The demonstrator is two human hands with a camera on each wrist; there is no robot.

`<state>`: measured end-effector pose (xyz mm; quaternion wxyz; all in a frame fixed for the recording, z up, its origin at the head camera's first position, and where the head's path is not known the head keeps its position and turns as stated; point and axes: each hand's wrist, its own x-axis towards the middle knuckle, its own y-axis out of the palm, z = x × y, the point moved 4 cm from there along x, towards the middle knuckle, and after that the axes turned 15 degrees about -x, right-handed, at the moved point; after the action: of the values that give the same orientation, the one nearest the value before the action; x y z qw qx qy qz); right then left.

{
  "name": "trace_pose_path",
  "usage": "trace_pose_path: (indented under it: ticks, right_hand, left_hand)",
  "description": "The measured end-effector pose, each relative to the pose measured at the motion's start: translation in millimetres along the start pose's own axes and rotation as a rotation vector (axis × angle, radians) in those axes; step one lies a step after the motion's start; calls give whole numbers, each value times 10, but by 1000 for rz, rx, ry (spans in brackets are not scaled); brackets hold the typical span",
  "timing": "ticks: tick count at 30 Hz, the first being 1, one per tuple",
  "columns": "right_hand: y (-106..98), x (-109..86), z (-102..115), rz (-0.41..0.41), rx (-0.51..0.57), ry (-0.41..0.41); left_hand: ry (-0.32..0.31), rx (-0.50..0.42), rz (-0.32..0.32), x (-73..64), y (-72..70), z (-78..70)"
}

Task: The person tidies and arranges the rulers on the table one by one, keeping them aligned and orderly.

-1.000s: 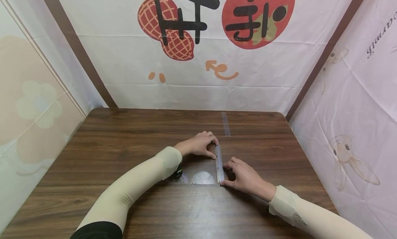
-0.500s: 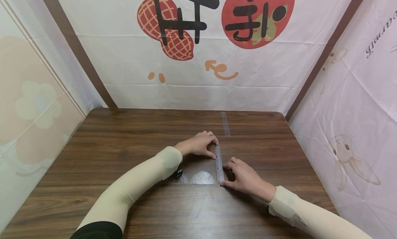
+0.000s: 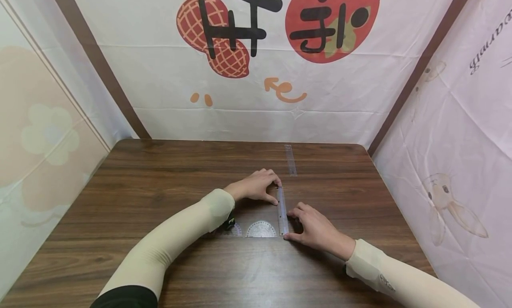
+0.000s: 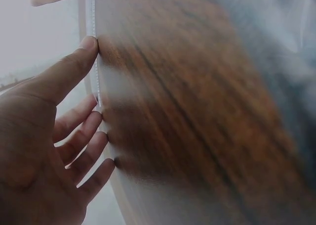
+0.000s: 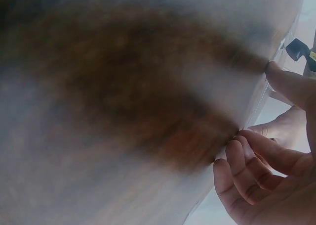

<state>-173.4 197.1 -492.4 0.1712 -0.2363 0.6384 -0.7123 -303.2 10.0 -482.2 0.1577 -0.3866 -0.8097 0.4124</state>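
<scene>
A clear plastic ruler (image 3: 282, 212) lies lengthwise on the brown wooden table between the two hands. My left hand (image 3: 258, 186) is at its far end, index fingertip right at the end and thumb against the left edge. My right hand (image 3: 314, 223) is on the other side, thumb at the near corner and fingertips along the right edge. In the left wrist view, the thumb (image 4: 74, 62) reaches the ruler (image 4: 94, 17) with the other fingertips down on the table. Left of the ruler lies a clear protractor (image 3: 262, 229). A second protractor (image 3: 238, 229) is partly hidden under the left forearm.
Another clear ruler (image 3: 290, 160) lies farther back on the table (image 3: 192, 166), toward the rear edge. Printed cloth walls (image 3: 256, 121) stand behind the table and along both sides. A dark wrist device (image 3: 230, 222) hangs below the left sleeve.
</scene>
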Motion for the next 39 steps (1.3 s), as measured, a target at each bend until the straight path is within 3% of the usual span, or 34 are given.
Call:
trace_pose_path:
  ticks: [21,27,39]
  right_hand:
    - [-3,-4,-20,-7,13,-9]
    - [-21,-22,-26,-27,41,-24]
    - [-71,44,-186,-53,67,3]
  left_hand:
    - [-3,-14,6,-5,-14,-8]
    - [6,-60,-3,7,-56,-22]
    - [-1,-115,38,139,-137,63]
